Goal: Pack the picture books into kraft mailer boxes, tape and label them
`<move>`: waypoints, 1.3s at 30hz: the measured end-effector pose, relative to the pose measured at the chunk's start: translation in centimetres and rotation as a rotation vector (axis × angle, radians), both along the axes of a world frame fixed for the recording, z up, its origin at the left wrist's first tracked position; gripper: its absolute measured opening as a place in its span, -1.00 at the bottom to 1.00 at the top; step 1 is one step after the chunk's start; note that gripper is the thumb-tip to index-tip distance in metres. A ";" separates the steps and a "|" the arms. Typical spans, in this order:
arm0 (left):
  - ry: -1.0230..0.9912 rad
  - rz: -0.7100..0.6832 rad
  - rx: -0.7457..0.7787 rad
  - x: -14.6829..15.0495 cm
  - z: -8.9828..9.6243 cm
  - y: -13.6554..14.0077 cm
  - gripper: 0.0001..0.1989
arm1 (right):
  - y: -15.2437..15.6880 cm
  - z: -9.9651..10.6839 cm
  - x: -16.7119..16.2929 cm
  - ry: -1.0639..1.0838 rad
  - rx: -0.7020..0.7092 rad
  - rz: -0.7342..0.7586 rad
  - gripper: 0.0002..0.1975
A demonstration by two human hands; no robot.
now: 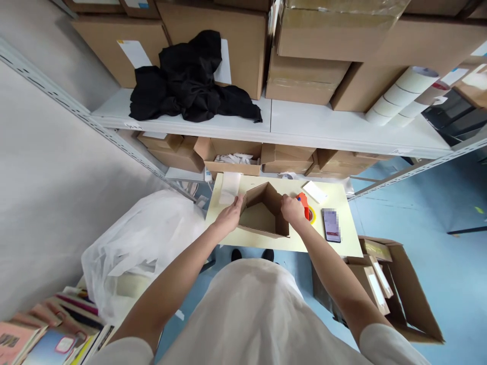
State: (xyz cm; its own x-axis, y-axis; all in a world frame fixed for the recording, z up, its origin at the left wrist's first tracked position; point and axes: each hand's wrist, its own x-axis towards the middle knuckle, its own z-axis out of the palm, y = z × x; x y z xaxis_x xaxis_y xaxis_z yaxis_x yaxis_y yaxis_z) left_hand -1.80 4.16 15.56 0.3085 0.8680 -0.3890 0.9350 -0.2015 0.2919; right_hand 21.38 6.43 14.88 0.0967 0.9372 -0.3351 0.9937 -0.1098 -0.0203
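Note:
An open cardboard box (262, 230) stands on the pale table (236, 238) in front of me, its inside bare. Its left wall is gripped by my left hand (229, 215), thumb and fingers closed on the edge. On the opposite side my right hand (292, 209) is closed on the box's right wall. Just beyond that hand sits an orange tape dispenser (303, 201) with a roll of yellow-edged tape (312, 215), partly hidden by the hand. A phone (331, 225) lies further right.
White sheets (230, 187) and a small white box (314, 191) lie on the table. Behind stands a shelf (304, 121) with cartons, black cloth (190, 76) and label rolls (403, 94). A white plastic bag (140, 238) is at left, a carton of boxes (414, 294) at lower right.

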 end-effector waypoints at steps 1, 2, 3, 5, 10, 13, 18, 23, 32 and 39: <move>0.042 0.002 0.011 0.3 0.2 0.0 -0.16 | 0.0 -0.1 -0.1 -0.003 0.004 -0.005 -0.67; 0.079 0.016 0.018 0.6 0.3 0.0 -0.17 | -0.1 -0.2 -0.1 -0.005 0.005 -0.013 -0.66; 0.108 0.039 0.022 0.8 0.4 0.0 -0.19 | -0.2 -0.3 -0.2 -0.008 0.003 -0.022 -0.66; 0.142 0.090 0.026 1.0 0.4 0.0 -0.22 | -0.2 -0.1 -0.4 -0.014 0.020 -0.015 -0.64; 0.183 0.130 0.018 1.1 0.3 0.2 -0.20 | 1.3 1.4 -1.6 0.032 0.225 0.370 -0.34; 0.176 0.136 0.017 1.2 0.3 0.1 -0.20 | 3.2 1.8 -3.3 0.093 0.135 0.534 -0.51; 0.162 0.159 0.055 1.4 0.3 -0.5 -0.23 | 5.3 1.1 -6.2 0.070 0.110 0.348 -0.50; 0.070 0.063 0.051 1.2 -0.3 -0.5 -0.26 | 5.7 0.5 -6.8 0.053 0.124 0.324 -0.48; -0.073 -0.086 -0.171 0.2 -0.8 1.7 -0.39 | 5.0 0.7 -5.6 0.170 0.092 0.428 -0.57; -0.112 -0.102 -0.148 0.0 -0.8 1.3 -0.27 | 3.6 0.6 -1.2 0.333 -0.063 0.496 -0.35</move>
